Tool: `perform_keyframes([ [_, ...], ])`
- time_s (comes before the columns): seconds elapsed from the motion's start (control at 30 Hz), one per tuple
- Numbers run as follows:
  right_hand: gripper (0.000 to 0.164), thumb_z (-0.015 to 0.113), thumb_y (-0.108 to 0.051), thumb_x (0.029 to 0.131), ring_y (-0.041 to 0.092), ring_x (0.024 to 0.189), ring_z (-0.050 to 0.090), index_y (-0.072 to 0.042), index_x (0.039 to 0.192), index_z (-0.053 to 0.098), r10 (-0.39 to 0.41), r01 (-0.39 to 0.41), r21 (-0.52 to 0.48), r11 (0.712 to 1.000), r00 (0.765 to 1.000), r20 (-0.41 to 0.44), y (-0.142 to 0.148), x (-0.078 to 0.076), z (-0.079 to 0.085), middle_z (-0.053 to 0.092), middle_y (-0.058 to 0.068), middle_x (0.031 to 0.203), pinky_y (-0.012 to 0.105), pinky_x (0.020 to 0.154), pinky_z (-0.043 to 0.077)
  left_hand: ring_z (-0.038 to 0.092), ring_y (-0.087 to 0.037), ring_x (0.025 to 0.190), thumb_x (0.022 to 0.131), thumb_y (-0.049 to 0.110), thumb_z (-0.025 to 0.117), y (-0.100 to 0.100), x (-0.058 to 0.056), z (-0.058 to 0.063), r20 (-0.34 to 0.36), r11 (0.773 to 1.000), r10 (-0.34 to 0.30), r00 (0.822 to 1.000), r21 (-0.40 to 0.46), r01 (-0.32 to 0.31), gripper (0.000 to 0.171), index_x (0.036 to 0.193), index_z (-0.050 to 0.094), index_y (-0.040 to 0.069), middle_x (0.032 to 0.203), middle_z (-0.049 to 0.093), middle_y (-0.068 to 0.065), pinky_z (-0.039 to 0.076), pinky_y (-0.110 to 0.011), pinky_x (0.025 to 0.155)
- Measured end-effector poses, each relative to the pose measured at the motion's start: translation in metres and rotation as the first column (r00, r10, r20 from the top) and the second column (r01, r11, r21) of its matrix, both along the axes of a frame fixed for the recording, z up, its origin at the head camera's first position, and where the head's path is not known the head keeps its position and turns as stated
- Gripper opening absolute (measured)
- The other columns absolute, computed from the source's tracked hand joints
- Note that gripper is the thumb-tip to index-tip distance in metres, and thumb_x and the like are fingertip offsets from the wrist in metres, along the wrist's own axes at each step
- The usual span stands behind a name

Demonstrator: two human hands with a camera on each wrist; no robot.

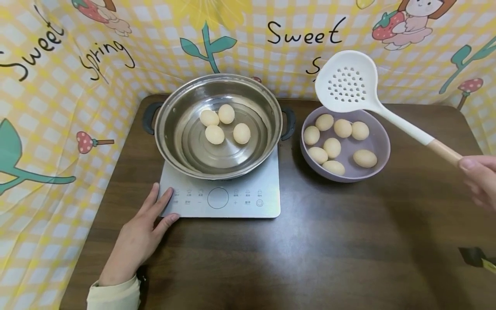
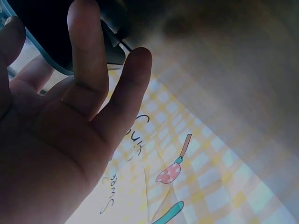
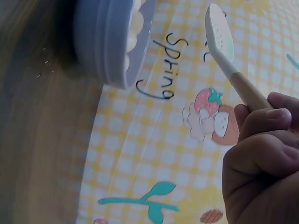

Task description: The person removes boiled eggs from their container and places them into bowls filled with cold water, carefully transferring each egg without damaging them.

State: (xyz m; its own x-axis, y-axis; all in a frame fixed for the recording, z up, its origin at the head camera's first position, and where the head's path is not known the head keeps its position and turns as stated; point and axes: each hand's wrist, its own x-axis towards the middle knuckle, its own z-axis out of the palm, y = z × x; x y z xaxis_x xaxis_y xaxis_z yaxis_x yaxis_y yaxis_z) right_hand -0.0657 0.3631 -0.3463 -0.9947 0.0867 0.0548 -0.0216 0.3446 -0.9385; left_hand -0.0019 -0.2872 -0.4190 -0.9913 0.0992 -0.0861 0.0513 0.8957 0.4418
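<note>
The right hand (image 1: 482, 176) curls its fingers round the handle of the white perforated skimmer (image 1: 403, 124), whose head sits at the purple bowl's (image 1: 379, 140) twelve o'clock; the left hand (image 1: 141, 230), fingertips apart, touches the induction cooktop (image 1: 218, 198) at the steel pot's (image 1: 217, 158) seven o'clock.

We count twelve eggs (image 1: 242, 133) in all. Four lie in the one pot (image 1: 219, 176), at eleven o'clock from the middle of the head view: three clustered together, a single one toward the pot's three o'clock. Eight lie in the one bowl (image 1: 381, 144), at three o'clock: seven between its seven and two o'clock, one toward four. We find two pot handles (image 1: 288, 123), at the pot's nine and three; one cooktop (image 1: 228, 207); one slotted spoon (image 1: 399, 122); one table (image 1: 310, 258); and two hands, left hand (image 1: 141, 232) and right hand (image 1: 480, 181).
</note>
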Motion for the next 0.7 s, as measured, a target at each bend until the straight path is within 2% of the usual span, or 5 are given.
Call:
perform_keyframes([
  [0.17,0.031,0.056,0.001,0.102,0.017,0.035,0.023,-0.017,0.090,0.079,-0.002,-0.002,-0.182,0.983,1.000,-0.023,-0.027,-0.008,0.014,0.047,-0.003,0.050,0.037,0.036,0.003,0.043,-0.053,0.132,0.103,0.043,0.059,0.000,0.000,-0.001,0.005,1.000,-0.001,1.000,0.000,0.001,0.067,0.161,0.031,0.024,0.167,0.014,-0.013,0.040,-0.070,0.089],
  [0.23,0.028,0.058,0.003,0.100,0.016,0.038,0.026,-0.014,0.092,0.079,0.018,-0.022,-0.170,0.985,1.000,-0.023,-0.038,-0.013,0.021,0.049,-0.003,0.050,0.037,0.037,0.004,0.043,-0.053,0.132,0.103,0.044,0.058,0.000,0.000,-0.001,0.007,1.000,0.000,1.000,0.000,0.000,0.067,0.161,0.031,0.024,0.167,0.014,-0.013,0.040,-0.070,0.089],
  [0.37,0.017,0.065,-0.004,0.099,0.011,0.051,0.039,-0.015,0.101,0.079,-0.001,0.001,0.073,0.997,1.000,-0.005,-0.065,-0.019,0.036,0.059,-0.011,0.061,0.032,0.038,0.019,0.044,-0.052,0.132,0.103,0.044,0.058,-0.001,0.001,-0.001,0.013,1.000,0.002,1.000,0.003,-0.002,0.067,0.161,0.031,0.024,0.167,0.013,-0.012,0.041,-0.070,0.089],
  [0.47,0.011,0.072,-0.012,0.096,0.003,0.063,0.050,-0.014,0.105,0.078,-0.015,0.030,0.292,0.956,0.999,-0.052,-0.086,-0.020,0.045,0.068,-0.022,0.074,0.020,0.046,0.032,0.045,-0.052,0.130,0.103,0.044,0.058,-0.002,0.001,-0.001,0.013,1.000,0.002,1.000,0.000,-0.002,0.067,0.161,0.030,0.025,0.167,0.013,-0.012,0.041,-0.070,0.088],
  [0.7,0.014,0.082,-0.007,0.086,-0.004,0.059,0.052,-0.004,0.100,0.079,0.104,0.047,0.444,0.895,0.946,-0.308,-0.121,-0.028,0.047,0.065,-0.030,0.078,0.011,0.050,0.035,0.047,-0.052,0.128,0.102,0.044,0.059,-0.003,0.001,0.001,0.001,1.000,0.001,1.000,0.000,-0.001,0.068,0.160,0.032,0.023,0.166,0.014,-0.012,0.043,-0.069,0.088],
])
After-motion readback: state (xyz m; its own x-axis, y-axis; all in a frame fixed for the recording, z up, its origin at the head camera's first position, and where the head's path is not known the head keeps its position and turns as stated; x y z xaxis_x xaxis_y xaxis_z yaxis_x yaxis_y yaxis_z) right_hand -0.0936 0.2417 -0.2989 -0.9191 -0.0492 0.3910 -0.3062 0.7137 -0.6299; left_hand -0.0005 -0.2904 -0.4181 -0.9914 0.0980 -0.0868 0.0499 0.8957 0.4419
